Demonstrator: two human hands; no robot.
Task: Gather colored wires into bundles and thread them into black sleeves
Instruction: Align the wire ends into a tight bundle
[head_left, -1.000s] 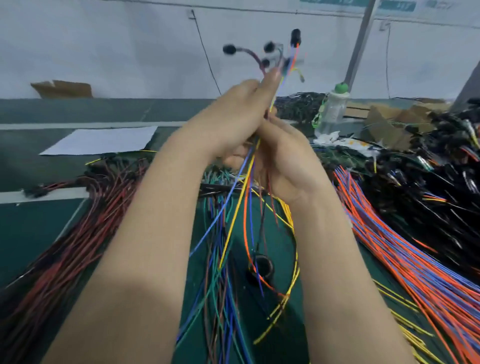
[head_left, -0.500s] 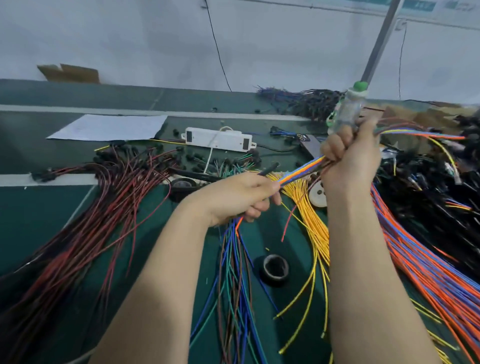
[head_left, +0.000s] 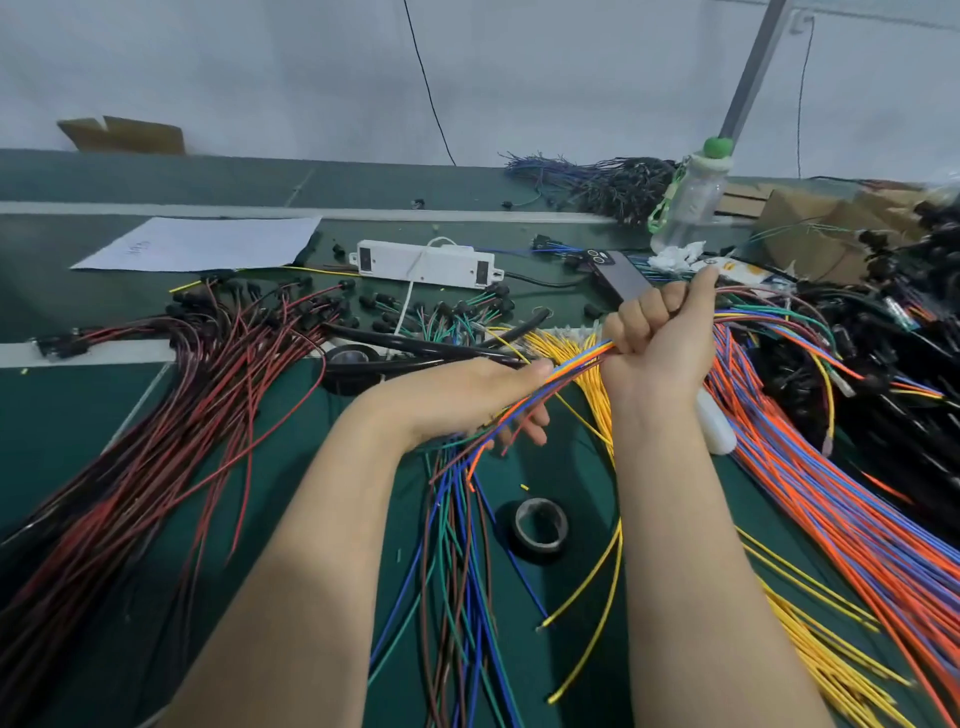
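Evidently the right hand (head_left: 660, 338) fists the wire bundle (head_left: 576, 364) while the left hand (head_left: 467, 400) pinches it nearer, likely to align strands for sleeving.

left grip (head_left: 467, 400) curled, low | right grip (head_left: 660, 348) fisted, higher | forearms extended forward

one head-worn wide-angle view only, looking forward and down; very near the left hand (head_left: 457, 400) and right hand (head_left: 660, 353), across table (head_left: 57, 415) to far wall (head_left: 260, 78).
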